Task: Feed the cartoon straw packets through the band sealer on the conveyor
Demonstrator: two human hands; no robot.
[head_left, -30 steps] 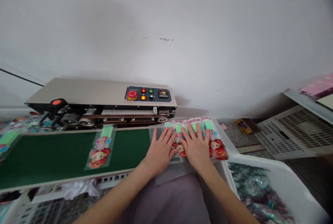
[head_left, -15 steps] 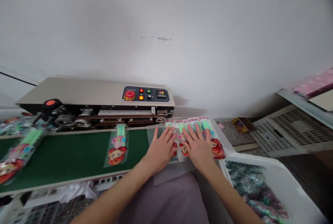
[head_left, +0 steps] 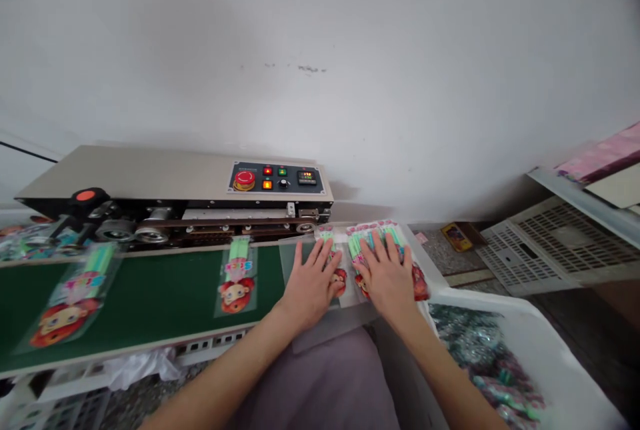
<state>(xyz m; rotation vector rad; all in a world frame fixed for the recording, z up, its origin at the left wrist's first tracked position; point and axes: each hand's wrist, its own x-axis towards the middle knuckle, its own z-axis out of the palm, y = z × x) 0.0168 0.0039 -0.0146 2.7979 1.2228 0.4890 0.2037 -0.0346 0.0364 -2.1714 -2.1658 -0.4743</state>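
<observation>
My left hand [head_left: 309,281] lies flat, fingers spread, on one clear packet of green sticks with a cartoon face [head_left: 336,263] at the right end of the green conveyor belt [head_left: 145,297]. My right hand [head_left: 388,275] lies flat, fingers apart, on a small pile of the same packets [head_left: 377,233] just to the right. Another packet [head_left: 237,277] lies on the belt to the left of my left hand, and a further one [head_left: 70,303] near the belt's left end.
A band sealer machine [head_left: 165,190] with a red stop button and lit control panel [head_left: 273,179] runs along the belt's far side. A white bin [head_left: 525,330] of wrapped items stands at the right. Perforated white crates [head_left: 550,243] lie on the floor beyond.
My left hand has drawn one packet leftward, apart from the pile under my right hand. The view has shifted left, so the packets lying on the belt appear further right.
</observation>
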